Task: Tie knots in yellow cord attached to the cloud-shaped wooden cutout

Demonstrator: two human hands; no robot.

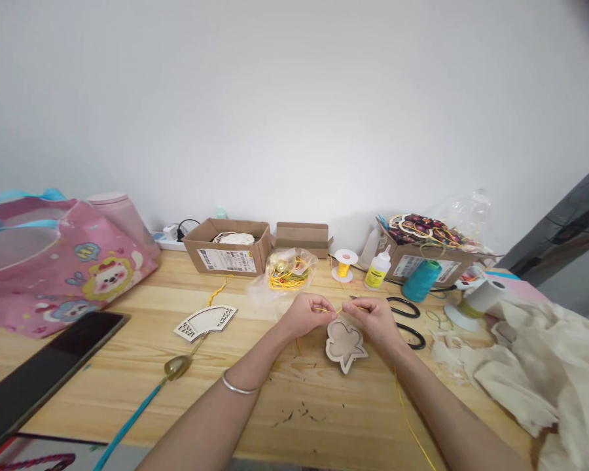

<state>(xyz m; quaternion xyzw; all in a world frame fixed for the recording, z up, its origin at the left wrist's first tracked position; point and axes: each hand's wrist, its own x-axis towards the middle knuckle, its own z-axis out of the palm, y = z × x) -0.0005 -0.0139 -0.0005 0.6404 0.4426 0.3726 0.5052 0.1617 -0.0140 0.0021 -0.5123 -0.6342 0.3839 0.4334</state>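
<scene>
Pinching a thin yellow cord [339,309] with both hands: left hand [307,316] and right hand [375,320] each have thumb and fingertips closed on it, close together, small gap between. Likely held this way to keep the short stretch under control. A loose yellow length runs down below the right forearm, probably the same cord's tail, left slack so it doesn't pull.

Pale, lobed wooden cut-out with a pointed lower end [346,343] sits just under the fingertips, between the wrists; can't tell if it rests on the table or hangs from the cord. Near position presumably keeps it in reach. Black-handled scissors [417,313] lie beside the right hand, probably for quick pickup. White plastic glue bottle with yellow label [377,271] stands upright behind, likely so it won't leak.

Counts: two hands, one lobed cut-out, one pale wooden fan-shaped piece [205,322] at left, one pair of scissors, one glue bottle, one white spool of yellow thread [344,267], one teal thread cone [422,280], three brown cardboard boxes [260,252], one dark phone [44,376]. Bagged yellow cords [289,278]: too tangled to count.
</scene>
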